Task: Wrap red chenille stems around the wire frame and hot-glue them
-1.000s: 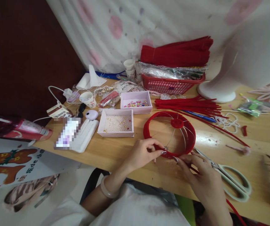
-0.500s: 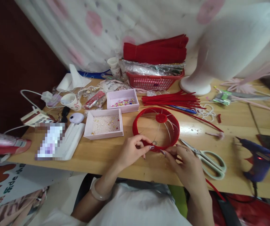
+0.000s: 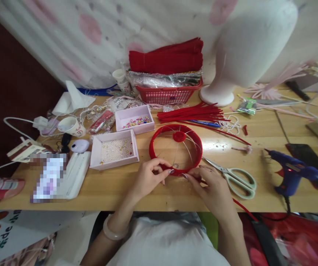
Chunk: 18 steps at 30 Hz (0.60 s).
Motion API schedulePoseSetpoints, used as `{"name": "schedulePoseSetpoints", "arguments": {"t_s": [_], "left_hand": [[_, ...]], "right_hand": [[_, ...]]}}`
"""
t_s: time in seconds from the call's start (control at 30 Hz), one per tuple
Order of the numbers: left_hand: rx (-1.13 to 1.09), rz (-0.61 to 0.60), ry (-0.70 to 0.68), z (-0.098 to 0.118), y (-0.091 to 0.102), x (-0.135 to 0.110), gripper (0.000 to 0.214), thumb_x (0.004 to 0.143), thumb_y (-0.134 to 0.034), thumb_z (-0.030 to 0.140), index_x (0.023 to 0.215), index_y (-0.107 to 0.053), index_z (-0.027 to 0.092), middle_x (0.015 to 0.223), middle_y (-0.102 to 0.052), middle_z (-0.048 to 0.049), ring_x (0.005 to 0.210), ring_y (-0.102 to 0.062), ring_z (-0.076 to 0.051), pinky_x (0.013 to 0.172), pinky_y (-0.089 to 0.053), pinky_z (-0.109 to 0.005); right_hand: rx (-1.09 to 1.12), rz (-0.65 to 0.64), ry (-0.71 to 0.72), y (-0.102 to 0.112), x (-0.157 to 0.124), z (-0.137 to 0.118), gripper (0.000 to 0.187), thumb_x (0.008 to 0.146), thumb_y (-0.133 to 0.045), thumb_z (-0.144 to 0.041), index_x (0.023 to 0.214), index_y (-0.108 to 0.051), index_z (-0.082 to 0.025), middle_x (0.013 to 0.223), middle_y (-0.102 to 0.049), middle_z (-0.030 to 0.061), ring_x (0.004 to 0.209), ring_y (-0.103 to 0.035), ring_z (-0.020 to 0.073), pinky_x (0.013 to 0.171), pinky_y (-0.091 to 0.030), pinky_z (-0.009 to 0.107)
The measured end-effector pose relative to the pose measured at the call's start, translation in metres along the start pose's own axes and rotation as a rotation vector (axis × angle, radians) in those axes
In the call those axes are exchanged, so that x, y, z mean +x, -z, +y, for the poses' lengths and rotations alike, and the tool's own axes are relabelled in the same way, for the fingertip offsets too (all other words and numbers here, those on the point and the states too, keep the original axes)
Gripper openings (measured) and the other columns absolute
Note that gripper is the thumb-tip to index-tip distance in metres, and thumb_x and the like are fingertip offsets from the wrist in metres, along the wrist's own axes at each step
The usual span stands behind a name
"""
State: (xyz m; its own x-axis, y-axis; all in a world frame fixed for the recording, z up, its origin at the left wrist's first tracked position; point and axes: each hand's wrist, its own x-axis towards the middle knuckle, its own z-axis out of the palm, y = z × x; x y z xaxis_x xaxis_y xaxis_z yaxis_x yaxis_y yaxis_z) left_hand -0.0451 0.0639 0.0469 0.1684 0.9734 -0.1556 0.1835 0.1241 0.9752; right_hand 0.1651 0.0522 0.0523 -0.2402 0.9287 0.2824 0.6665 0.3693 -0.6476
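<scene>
A red ring frame [image 3: 159,135] with thin wire spokes and a red hub lies on the wooden table [image 3: 258,192]. My left hand [image 3: 147,178] pinches the frame's near rim, fingers closed on it. My right hand [image 3: 211,189] pinches the same rim just to the right, and a red pipe cleaner [image 3: 242,207] trails from under it toward the table's front edge. Both thumbs and forefingers meet at the rim.
Pale green scissors [image 3: 235,179] lie right of my right hand, a blue glue gun [image 3: 291,171] further right. Two pink bead trays [image 3: 114,149] sit left of the frame. Behind are red pipe cleaners [image 3: 192,112], a red basket [image 3: 167,94] and a white mannequin head [image 3: 247,48].
The view has swung to the right, bringing the glue gun into sight. Both hands stay pinched on the ring's near rim with little movement.
</scene>
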Motion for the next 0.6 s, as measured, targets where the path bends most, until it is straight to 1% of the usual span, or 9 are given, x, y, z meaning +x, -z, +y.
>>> {"name": "schedulePoseSetpoints", "arguments": {"t_s": [0.1, 0.3, 0.47, 0.6], "left_hand": [[0.009, -0.002, -0.013, -0.0019, -0.0002, 0.0006, 0.012, 0.081, -0.066, 0.025, 0.091, -0.068, 0.019, 0.047, -0.057, 0.0083, 0.039, -0.049, -0.007, 0.043, -0.036, -0.018], [0.008, 0.003, -0.034, -0.0071, -0.0022, 0.0029, 0.01, 0.082, -0.069, 0.026, 0.088, -0.068, 0.019, 0.048, -0.059, 0.0078, 0.042, -0.053, -0.008, 0.048, -0.039, -0.018], [0.017, 0.025, -0.024, -0.0056, -0.0024, 0.0028, 0.009, 0.081, -0.069, 0.024, 0.088, -0.067, 0.019, 0.048, -0.059, 0.0084, 0.044, -0.054, -0.008, 0.05, -0.04, -0.019], [0.024, 0.018, -0.028, -0.003, -0.0023, 0.0023, 0.007, 0.082, -0.068, 0.023, 0.087, -0.068, 0.018, 0.047, -0.059, 0.0083, 0.043, -0.054, -0.008, 0.05, -0.041, -0.019]], "right_hand": [[-0.007, -0.013, -0.011, 0.0012, 0.0002, -0.001, 0.012, 0.093, -0.062, -0.025, 0.083, -0.066, -0.021, 0.072, -0.068, 0.0025, 0.073, -0.062, 0.0187, 0.059, -0.051, 0.025], [-0.029, -0.029, -0.04, 0.0013, -0.0007, -0.0027, 0.014, 0.092, -0.063, -0.024, 0.079, -0.065, -0.02, 0.071, -0.067, 0.0023, 0.07, -0.06, 0.018, 0.062, -0.048, 0.028], [-0.028, -0.043, -0.051, 0.0011, -0.0003, -0.0031, 0.014, 0.092, -0.064, -0.023, 0.079, -0.065, -0.019, 0.072, -0.067, 0.0021, 0.069, -0.06, 0.0174, 0.062, -0.047, 0.028], [-0.021, -0.043, -0.04, 0.0015, 0.0005, -0.0023, 0.013, 0.093, -0.063, -0.024, 0.081, -0.066, -0.02, 0.071, -0.068, 0.0015, 0.068, -0.061, 0.0169, 0.063, -0.047, 0.028]]}}
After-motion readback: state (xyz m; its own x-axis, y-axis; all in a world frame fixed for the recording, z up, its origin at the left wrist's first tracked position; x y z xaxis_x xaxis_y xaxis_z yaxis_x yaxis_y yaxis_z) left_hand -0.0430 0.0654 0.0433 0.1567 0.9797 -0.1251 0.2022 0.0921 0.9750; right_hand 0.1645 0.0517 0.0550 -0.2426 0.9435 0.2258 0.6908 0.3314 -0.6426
